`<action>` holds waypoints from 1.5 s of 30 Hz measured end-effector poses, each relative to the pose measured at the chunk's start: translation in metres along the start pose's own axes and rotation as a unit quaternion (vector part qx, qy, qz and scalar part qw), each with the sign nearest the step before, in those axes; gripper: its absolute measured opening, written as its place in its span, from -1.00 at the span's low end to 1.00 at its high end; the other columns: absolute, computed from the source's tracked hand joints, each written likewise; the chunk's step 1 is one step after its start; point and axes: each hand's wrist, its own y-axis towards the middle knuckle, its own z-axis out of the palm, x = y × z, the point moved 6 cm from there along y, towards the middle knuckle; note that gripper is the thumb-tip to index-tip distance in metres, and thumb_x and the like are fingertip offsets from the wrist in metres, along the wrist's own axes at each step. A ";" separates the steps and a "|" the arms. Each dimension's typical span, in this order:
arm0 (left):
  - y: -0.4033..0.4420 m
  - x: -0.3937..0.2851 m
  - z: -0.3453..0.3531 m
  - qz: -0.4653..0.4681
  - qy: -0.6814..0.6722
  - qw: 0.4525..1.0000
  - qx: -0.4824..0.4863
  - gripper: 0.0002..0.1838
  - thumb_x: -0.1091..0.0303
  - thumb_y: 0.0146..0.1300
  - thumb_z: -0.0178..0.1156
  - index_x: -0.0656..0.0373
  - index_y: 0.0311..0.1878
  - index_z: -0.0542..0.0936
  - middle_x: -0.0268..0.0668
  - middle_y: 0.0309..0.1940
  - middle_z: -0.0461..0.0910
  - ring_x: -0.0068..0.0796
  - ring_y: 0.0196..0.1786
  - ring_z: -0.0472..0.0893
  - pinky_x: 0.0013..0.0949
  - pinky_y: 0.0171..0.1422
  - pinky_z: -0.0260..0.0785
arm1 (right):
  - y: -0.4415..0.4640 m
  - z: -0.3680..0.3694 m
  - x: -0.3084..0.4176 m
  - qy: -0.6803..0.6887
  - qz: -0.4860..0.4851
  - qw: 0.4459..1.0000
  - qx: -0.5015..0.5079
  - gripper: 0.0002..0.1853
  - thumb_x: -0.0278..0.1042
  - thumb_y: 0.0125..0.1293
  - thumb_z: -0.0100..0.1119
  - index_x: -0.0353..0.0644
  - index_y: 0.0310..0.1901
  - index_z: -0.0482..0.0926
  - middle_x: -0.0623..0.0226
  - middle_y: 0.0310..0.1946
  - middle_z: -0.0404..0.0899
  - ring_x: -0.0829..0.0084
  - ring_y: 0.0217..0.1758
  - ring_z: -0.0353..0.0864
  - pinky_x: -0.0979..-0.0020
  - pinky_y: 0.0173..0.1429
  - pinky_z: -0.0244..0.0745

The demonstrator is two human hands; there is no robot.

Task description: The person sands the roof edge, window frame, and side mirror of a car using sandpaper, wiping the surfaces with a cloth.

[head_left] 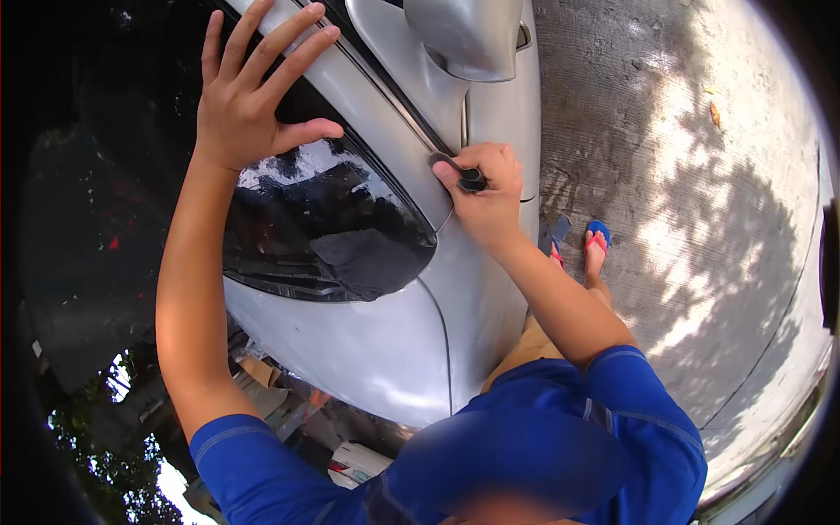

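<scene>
My left hand (pixel 245 105) is spread open over the dark windshield (pixel 280 188) of a silver car, its fingertips reaching onto the silver roof pillar (pixel 376 122). In my right hand (pixel 490 192) is a small black object (pixel 471 179) with a rounded end, gripped between thumb and curled fingers. Its dark front part meets the lower end of the black trim strip (pixel 420 127) beside the pillar. My fingers cover part of it, so its exact kind is unclear. A dark grey cloth-like patch (pixel 363 260) shows at the windshield's lower corner.
A silver side mirror (pixel 468 39) juts out above my right hand. The car's hood (pixel 350 337) curves close in front of my body. On the right is sunlit, shadowed concrete ground (pixel 656 289), with my foot in a blue flip-flop (pixel 598 232).
</scene>
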 end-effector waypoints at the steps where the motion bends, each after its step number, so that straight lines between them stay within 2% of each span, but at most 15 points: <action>1: 0.000 -0.003 -0.001 0.015 0.001 1.000 0.014 -0.13 -0.58 0.33 0.11 -0.11 0.43 0.69 -0.42 0.48 0.63 -0.13 0.65 0.42 0.13 0.82 -0.05 | 0.023 0.007 0.022 0.001 -0.005 0.999 -0.032 -0.75 -0.34 0.16 0.72 -0.07 -0.27 0.74 0.43 -0.27 0.78 0.31 -0.14 0.63 0.27 0.02 0.43; 6: -0.007 -0.010 0.003 0.066 -0.043 0.996 0.048 -0.32 -0.36 0.45 0.19 -0.12 0.41 0.70 -0.43 0.46 0.63 -0.25 0.60 0.50 0.03 0.81 0.07 | 0.052 0.011 0.057 -0.038 -0.054 0.995 -0.073 -0.79 -0.39 0.16 0.71 -0.10 -0.28 0.77 0.37 -0.28 0.77 0.31 -0.15 0.67 0.27 0.01 0.46; 10: -0.001 0.005 -0.007 -0.062 -0.029 0.998 -0.002 -0.28 -0.44 0.39 0.24 -0.18 0.41 0.69 -0.41 0.45 0.63 -0.24 0.58 0.52 -0.02 0.76 0.10 | 0.041 0.011 0.054 -0.003 -0.036 0.997 -0.067 -0.80 -0.38 0.19 0.69 -0.14 -0.25 0.79 0.35 -0.29 0.75 0.31 -0.24 0.69 0.31 -0.11 0.51; 11: -0.008 0.017 -0.006 -0.138 -0.021 0.990 -0.023 -0.32 -0.31 0.49 0.22 -0.07 0.46 0.66 -0.30 0.56 0.53 -0.14 0.68 0.36 0.06 0.78 -0.09 | 0.056 0.021 0.064 0.039 -0.025 0.996 -0.071 -0.81 -0.37 0.20 0.68 -0.13 -0.25 0.78 0.35 -0.29 0.73 0.31 -0.27 0.69 0.30 -0.15 0.52; 13: -0.011 0.025 -0.004 -0.175 -0.025 0.980 -0.094 -0.34 -0.20 0.51 0.24 -0.04 0.51 0.61 -0.28 0.61 0.47 -0.10 0.70 0.33 0.15 0.76 -0.09 | 0.094 0.038 0.087 0.083 -0.070 0.990 -0.087 -0.83 -0.39 0.24 0.64 -0.17 -0.23 0.77 0.30 -0.28 0.71 0.26 -0.35 0.71 0.32 -0.30 0.56; 18: -0.021 0.035 -0.004 -0.273 -0.044 0.951 -0.139 -0.25 -0.11 0.46 0.32 0.02 0.61 0.48 -0.22 0.65 0.41 -0.05 0.70 0.32 0.20 0.76 -0.07 | 0.192 0.088 0.133 0.090 -0.103 0.983 -0.119 -0.82 -0.34 0.32 0.60 -0.25 -0.21 0.80 0.23 -0.35 0.71 0.34 -0.39 0.69 0.34 -0.26 0.56; 20: -0.022 0.036 -0.005 -0.271 -0.043 0.951 -0.142 -0.25 -0.09 0.46 0.33 0.05 0.60 0.48 -0.20 0.65 0.41 -0.04 0.70 0.33 0.20 0.76 -0.04 | 0.257 0.105 0.165 0.090 0.001 0.996 0.022 -0.65 -0.19 0.42 0.42 -0.38 -0.05 0.74 -0.26 0.02 0.73 -0.13 0.10 0.78 0.03 0.20 0.61; 22: -0.015 0.035 -0.012 -0.272 -0.048 0.949 -0.155 -0.26 -0.08 0.45 0.37 0.09 0.57 0.51 -0.19 0.62 0.46 -0.02 0.67 0.37 0.18 0.74 0.01 | 0.286 0.107 0.193 0.067 -0.189 0.970 -0.138 -0.67 -0.35 0.22 0.57 -0.40 -0.47 0.62 -0.11 -0.39 0.70 -0.14 -0.36 0.74 0.04 -0.22 0.58; 23: -0.015 0.036 -0.018 -0.347 -0.069 0.932 -0.083 -0.17 -0.22 0.39 0.30 0.14 0.56 0.52 -0.02 0.61 0.42 0.15 0.68 0.32 0.28 0.75 -0.04 | 0.288 0.114 0.177 0.045 -0.097 0.994 -0.013 -0.70 -0.22 0.34 0.53 -0.32 -0.12 0.76 -0.15 -0.10 0.78 -0.09 -0.09 0.82 0.15 0.02 0.66; 25: -0.020 0.036 -0.015 -0.319 -0.035 0.943 -0.084 -0.20 -0.07 0.41 0.27 0.23 0.59 0.45 0.00 0.62 0.41 0.12 0.68 0.32 0.24 0.75 -0.01 | 0.233 0.108 0.135 0.025 -0.057 0.996 0.056 -0.76 -0.28 0.23 0.63 -0.23 -0.29 0.75 0.21 -0.32 0.72 0.15 -0.34 0.74 0.24 -0.22 0.59; 28: -0.015 0.036 -0.016 -0.312 -0.028 0.947 -0.074 -0.21 0.00 0.41 0.27 0.24 0.60 0.43 -0.01 0.62 0.40 0.09 0.68 0.33 0.22 0.74 0.00 | 0.065 0.038 0.098 0.055 -0.125 0.989 0.048 -0.77 -0.42 0.21 0.65 -0.20 -0.23 0.71 0.24 -0.36 0.68 0.19 -0.26 0.78 0.26 -0.18 0.61; 30: -0.019 0.035 -0.012 -0.302 -0.016 0.948 -0.096 -0.21 0.02 0.41 0.27 0.23 0.60 0.43 -0.01 0.62 0.40 0.09 0.68 0.33 0.22 0.74 0.00 | -0.002 0.015 0.065 0.062 -0.107 0.990 0.069 -0.78 -0.48 0.25 0.65 -0.27 -0.24 0.71 0.27 -0.37 0.68 0.40 -0.39 0.61 0.42 -0.22 0.51; 35: -0.018 0.037 -0.010 -0.294 0.001 0.950 -0.107 -0.23 0.02 0.42 0.26 0.20 0.60 0.44 -0.03 0.63 0.40 0.09 0.67 0.34 0.21 0.75 0.01 | 0.150 0.063 0.118 0.066 -0.102 0.992 0.043 -0.75 -0.38 0.24 0.66 -0.21 -0.23 0.69 0.25 -0.35 0.67 0.23 -0.38 0.65 0.31 -0.27 0.50; 39: -0.019 0.031 -0.011 -0.299 -0.016 0.950 -0.089 -0.25 0.01 0.44 0.24 0.19 0.60 0.45 -0.05 0.63 0.40 0.08 0.68 0.34 0.19 0.75 0.00 | 0.063 0.030 0.072 0.100 -0.055 0.993 0.003 -0.75 -0.38 0.25 0.65 -0.21 -0.22 0.68 0.24 -0.38 0.66 0.24 -0.37 0.66 0.31 -0.27 0.51; 45: -0.018 0.032 -0.012 -0.297 0.001 0.953 -0.056 -0.23 -0.20 0.40 0.29 -0.01 0.57 0.55 -0.05 0.66 0.35 0.14 0.67 0.31 0.29 0.71 0.02 | 0.117 0.056 0.102 0.045 -0.116 0.992 0.016 -0.70 -0.30 0.27 0.65 -0.20 -0.28 0.63 0.24 -0.42 0.62 0.19 -0.46 0.58 0.25 -0.33 0.45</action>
